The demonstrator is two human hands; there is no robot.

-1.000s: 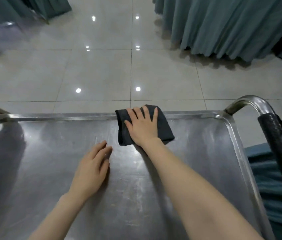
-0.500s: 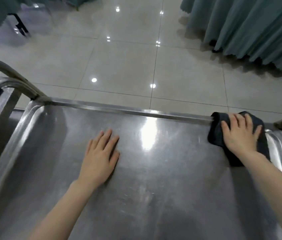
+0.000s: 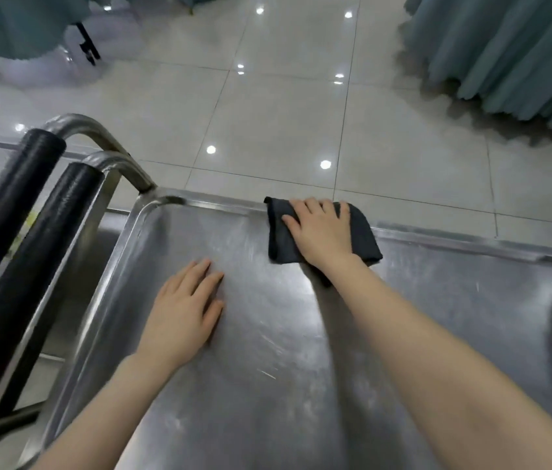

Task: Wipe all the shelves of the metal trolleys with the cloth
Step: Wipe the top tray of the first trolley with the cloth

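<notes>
We press our flat right hand [image 3: 322, 232] on the folded dark grey cloth [image 3: 362, 232] against the steel shelf's [image 3: 437, 317] far rim [image 3: 454, 237] to scrub it, while our open left hand [image 3: 183, 310] braces us.

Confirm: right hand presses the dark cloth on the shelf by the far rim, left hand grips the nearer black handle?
No. The left hand rests flat on the shelf, clear of the nearer black handle. The right hand does press the dark cloth by the far rim. Head view shows it.
</notes>
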